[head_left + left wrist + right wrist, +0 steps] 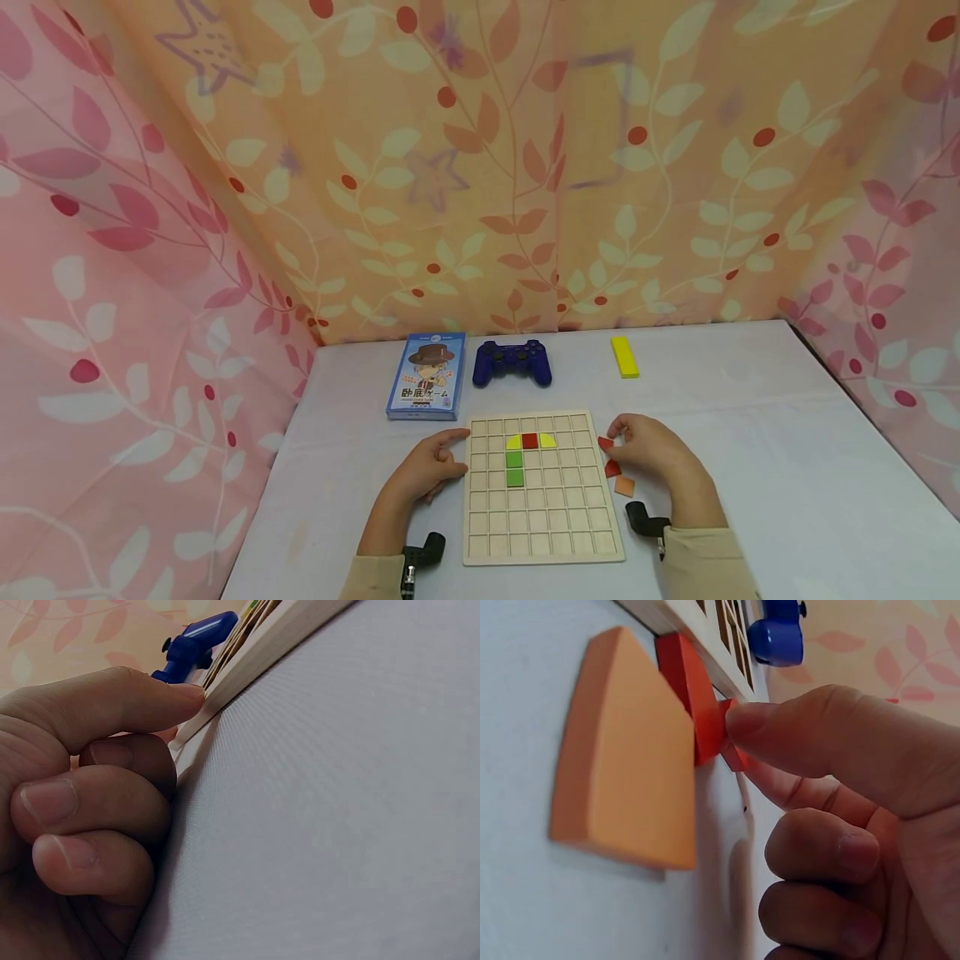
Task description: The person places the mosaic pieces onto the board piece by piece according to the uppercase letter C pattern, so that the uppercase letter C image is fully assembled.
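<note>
A pale wooden grid board lies on the table between the hands. Set in its cells are two green squares, a red square and two yellow rounded pieces. My left hand touches the board's left edge with forefinger and thumb; its other fingers are curled under. At the right edge, my right hand pinches a small red block between thumb and forefinger. Close by lie a second red block and an orange block with a curved side.
Behind the board stand a blue card-game box and a dark blue game controller. A yellow bar lies at the back right. Floral curtains enclose the white table at the back and sides.
</note>
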The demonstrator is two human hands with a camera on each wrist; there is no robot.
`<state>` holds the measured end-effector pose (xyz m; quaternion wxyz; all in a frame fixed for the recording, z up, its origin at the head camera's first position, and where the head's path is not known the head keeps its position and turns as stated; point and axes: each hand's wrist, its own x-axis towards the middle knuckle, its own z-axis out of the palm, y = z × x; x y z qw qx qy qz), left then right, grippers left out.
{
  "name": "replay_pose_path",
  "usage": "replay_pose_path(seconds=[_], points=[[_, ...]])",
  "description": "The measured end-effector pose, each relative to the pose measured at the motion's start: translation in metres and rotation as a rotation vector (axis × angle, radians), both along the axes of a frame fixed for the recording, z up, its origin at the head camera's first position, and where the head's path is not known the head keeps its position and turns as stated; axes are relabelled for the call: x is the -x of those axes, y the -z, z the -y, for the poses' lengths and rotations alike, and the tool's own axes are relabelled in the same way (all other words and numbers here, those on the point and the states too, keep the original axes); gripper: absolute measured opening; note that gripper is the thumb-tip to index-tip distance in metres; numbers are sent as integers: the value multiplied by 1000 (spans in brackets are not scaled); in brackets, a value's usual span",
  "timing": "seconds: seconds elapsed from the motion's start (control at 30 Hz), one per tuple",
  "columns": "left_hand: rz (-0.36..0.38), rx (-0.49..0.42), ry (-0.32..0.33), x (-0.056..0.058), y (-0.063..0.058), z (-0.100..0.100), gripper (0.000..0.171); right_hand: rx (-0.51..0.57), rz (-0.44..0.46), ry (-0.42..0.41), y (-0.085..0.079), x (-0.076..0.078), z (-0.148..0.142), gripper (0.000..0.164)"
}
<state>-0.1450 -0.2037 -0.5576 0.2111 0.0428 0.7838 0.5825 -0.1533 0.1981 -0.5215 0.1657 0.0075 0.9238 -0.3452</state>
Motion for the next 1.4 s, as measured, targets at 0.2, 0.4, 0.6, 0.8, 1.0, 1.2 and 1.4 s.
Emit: replay_pose_path(seconds=[0.2,0.4,0.6,0.8,1.0,1.2,1.4], points=[[-2,-6,2,0,1,0,65,19,-15,-7,0,0,-1,14],[-1,1,-4,-1,1,0,65,-20,-67,-11,3,3,-3,16],[-3,15,-13,-2,1,0,64,-42,-118,-8,-4,2,-3,22],[-2,12,-17,-1,1,0,64,-31,-158,-8,-17,2,-2,28],[1,13,-17,-1,1,0,64,-28,-243,-34,-35,-2,3,31],[-1,12,-15,0,2,0,64,-23,-291,-56,-56,-12,13,32],[0,16,-13,0,2,0,64,11,-336,-97,-68,-21,25,28]])
